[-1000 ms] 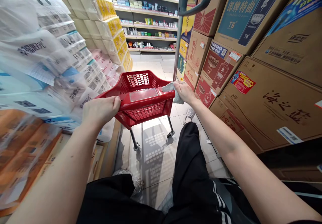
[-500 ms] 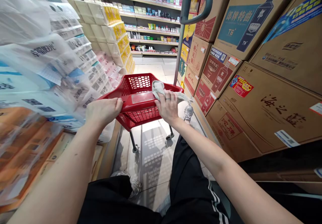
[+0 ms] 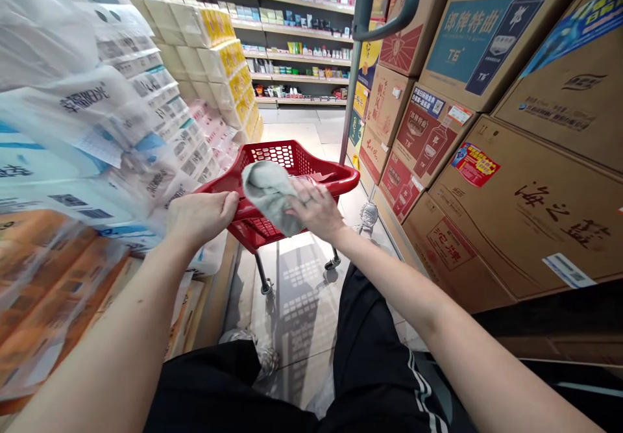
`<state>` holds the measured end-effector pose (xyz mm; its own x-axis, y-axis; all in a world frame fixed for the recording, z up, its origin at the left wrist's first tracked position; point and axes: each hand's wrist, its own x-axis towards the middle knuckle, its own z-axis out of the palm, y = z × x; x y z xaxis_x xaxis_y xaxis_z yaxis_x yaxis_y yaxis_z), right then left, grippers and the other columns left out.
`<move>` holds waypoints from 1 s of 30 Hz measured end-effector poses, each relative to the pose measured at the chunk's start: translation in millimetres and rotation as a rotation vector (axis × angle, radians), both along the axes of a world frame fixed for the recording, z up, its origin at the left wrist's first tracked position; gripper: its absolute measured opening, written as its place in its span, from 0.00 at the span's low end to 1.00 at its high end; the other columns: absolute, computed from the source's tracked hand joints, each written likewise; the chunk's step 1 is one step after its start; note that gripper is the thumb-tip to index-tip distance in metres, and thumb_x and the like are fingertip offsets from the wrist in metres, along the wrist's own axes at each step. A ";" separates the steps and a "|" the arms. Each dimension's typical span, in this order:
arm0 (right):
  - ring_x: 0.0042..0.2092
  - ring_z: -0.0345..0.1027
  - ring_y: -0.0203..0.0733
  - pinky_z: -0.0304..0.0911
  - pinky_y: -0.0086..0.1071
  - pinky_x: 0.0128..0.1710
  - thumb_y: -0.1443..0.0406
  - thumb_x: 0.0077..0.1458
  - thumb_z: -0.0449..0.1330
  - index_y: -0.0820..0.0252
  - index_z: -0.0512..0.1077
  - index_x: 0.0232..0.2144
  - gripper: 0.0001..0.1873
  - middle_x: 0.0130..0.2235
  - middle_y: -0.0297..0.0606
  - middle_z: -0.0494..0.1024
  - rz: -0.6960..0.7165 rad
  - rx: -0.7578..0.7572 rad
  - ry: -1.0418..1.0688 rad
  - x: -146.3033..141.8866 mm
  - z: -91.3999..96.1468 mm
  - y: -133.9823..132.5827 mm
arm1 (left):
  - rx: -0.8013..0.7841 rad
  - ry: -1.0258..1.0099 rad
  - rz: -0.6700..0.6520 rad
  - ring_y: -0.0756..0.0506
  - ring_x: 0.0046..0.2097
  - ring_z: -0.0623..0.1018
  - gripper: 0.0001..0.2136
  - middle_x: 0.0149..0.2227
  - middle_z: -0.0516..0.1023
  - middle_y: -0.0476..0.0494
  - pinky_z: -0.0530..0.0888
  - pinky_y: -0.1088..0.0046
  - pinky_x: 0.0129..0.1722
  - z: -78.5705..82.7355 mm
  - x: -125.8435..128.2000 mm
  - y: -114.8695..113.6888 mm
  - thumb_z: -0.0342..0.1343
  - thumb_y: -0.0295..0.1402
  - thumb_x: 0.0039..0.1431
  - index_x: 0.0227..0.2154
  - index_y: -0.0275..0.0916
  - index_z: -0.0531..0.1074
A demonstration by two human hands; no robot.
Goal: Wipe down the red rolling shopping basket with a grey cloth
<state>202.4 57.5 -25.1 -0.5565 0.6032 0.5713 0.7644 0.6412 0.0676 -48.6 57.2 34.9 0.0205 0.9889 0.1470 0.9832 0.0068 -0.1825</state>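
A small red plastic shopping cart (image 3: pixel 263 225) with a perforated basket stands in front of me on thin metal legs with casters. My left hand (image 3: pixel 202 217) is wrapped round the left end of its handle bar. In my right hand (image 3: pixel 316 212) is a pale grey cloth (image 3: pixel 270 193), pressed against the middle of the handle. The cloth drapes over the bar and hides much of it. Its edges look slightly blurred. The right end of the bar shows bare beyond my hand.
Plastic-wrapped tissue packs (image 3: pixel 82 134) are stacked close on the left. Cardboard cartons (image 3: pixel 549 206) rise on the right, beside a grey upright handle (image 3: pixel 413 4). Shelves of small goods (image 3: pixel 306 56) stand ahead. My shoes (image 3: pixel 368 217) are on the tiled floor (image 3: pixel 302 316).
My right hand has slid the cloth left along the handle, and the cloth now spreads wider over its middle. My left hand keeps its hold. The view has shifted slightly.
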 end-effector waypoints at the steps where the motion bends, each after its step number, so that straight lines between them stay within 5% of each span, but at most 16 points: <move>1: 0.67 0.53 0.51 0.46 0.50 0.66 0.58 0.68 0.46 0.54 0.65 0.62 0.23 0.63 0.42 0.66 -0.016 -0.003 0.023 16.6 0.4 8.9 | 0.011 0.005 -0.005 0.36 0.43 0.78 0.33 0.40 0.81 0.32 0.68 0.65 0.37 -0.2 -0.6 0.2 0.28 0.48 0.65 0.39 0.39 0.79; 7: 0.59 0.63 0.50 0.47 0.50 0.65 0.59 0.70 0.43 0.60 0.75 0.50 0.23 0.54 0.48 0.75 -0.219 -0.040 0.223 90.0 9.9 37.9 | 0.019 0.003 0.004 0.38 0.42 0.78 0.32 0.39 0.81 0.34 0.66 0.66 0.37 -2.9 2.8 0.9 0.29 0.49 0.64 0.39 0.39 0.79; 15: 0.56 0.64 0.51 0.54 0.45 0.60 0.52 0.69 0.42 0.62 0.76 0.45 0.27 0.50 0.48 0.76 -0.235 -0.029 0.285 76.1 12.0 28.0 | 0.068 -0.036 -0.003 0.36 0.43 0.78 0.34 0.40 0.82 0.33 0.67 0.65 0.37 -6.7 29.7 -3.7 0.26 0.47 0.65 0.40 0.38 0.80; 20: 0.51 0.68 0.49 0.57 0.43 0.56 0.54 0.70 0.38 0.60 0.77 0.43 0.29 0.45 0.46 0.78 -0.211 -0.148 0.183 106.7 22.5 43.7 | 0.067 -0.050 -0.033 0.35 0.44 0.79 0.33 0.41 0.82 0.33 0.68 0.64 0.37 -1.4 44.6 -4.1 0.27 0.47 0.64 0.40 0.39 0.80; 25: 0.56 0.64 0.49 0.56 0.43 0.59 0.56 0.70 0.38 0.61 0.77 0.44 0.28 0.51 0.45 0.76 -0.328 -0.182 0.358 132.9 20.8 65.7 | 0.023 -0.057 -0.047 0.36 0.45 0.79 0.32 0.42 0.82 0.33 0.68 0.64 0.38 1.4 50.7 6.6 0.28 0.45 0.64 0.39 0.38 0.80; 30: 0.60 0.63 0.52 0.58 0.44 0.59 0.58 0.70 0.39 0.67 0.72 0.51 0.26 0.60 0.55 0.68 -0.542 -0.300 0.445 112.8 22.9 69.4 | 0.015 -0.054 -0.028 0.34 0.42 0.79 0.32 0.42 0.81 0.32 0.67 0.63 0.35 -0.5 44.7 24.6 0.28 0.44 0.64 0.39 0.38 0.80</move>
<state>315.2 126.9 -2.2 0.1063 0.8911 0.4412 0.8917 0.1108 -0.4388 -3.9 81.8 34.4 0.0393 0.9858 0.1631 0.9915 -0.0182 -0.1288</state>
